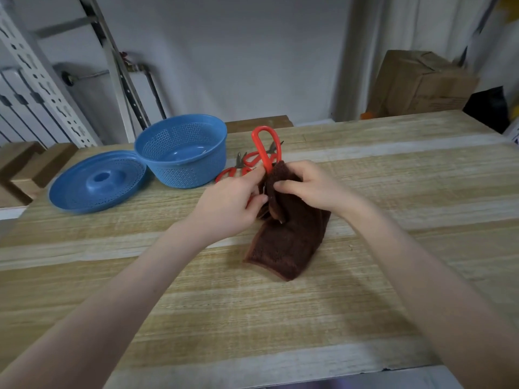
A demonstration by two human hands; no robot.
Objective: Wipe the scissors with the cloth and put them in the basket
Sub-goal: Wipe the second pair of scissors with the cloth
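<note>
Left grip point(234, 202) pinches red-handled scissors point(265, 148); right grip point(307, 185) presses brown cloth point(286, 237) round the blades. Blue basket point(182, 153) near, on worktop point(252, 318).

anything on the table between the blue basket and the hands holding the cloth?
Yes, in the head view: more red-handled scissors lie on the table between the basket and the left hand, right hand and cloth.
</note>
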